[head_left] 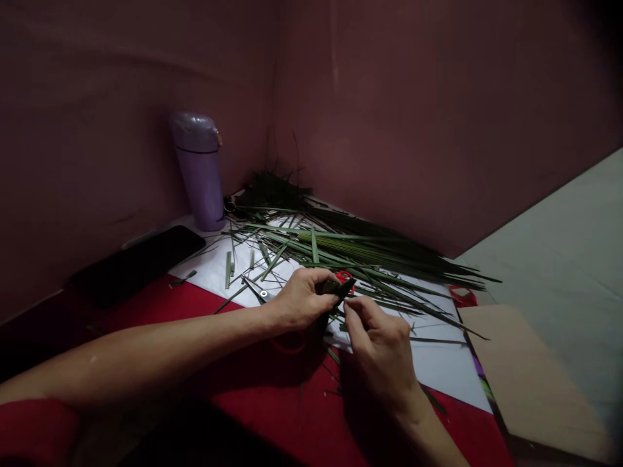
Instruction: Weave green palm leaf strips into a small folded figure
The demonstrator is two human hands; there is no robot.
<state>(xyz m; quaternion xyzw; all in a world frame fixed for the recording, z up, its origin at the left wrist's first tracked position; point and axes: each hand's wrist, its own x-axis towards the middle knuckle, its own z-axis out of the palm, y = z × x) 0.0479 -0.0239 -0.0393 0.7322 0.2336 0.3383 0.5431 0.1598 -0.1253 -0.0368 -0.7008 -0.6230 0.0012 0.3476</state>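
Pinching a dark green leaf piece [346, 287] between thumb and fingers, the left hand [304, 301] is clamping it above the near part of a white sheet [438, 370]. The right hand [382, 347] is bringing its thumb and forefinger tips close together just beside that piece; whether they are gripping it, I cannot tell. Scissors [263, 295] are lying partly hidden under the left hand, their blades showing past it. Behind the hands, long green leaf strips [384, 253] are spreading across the sheet, which is covering part of a red tabletop [311, 421]. A lilac tumbler [200, 181] is standing upright near the pink wall [399, 117].
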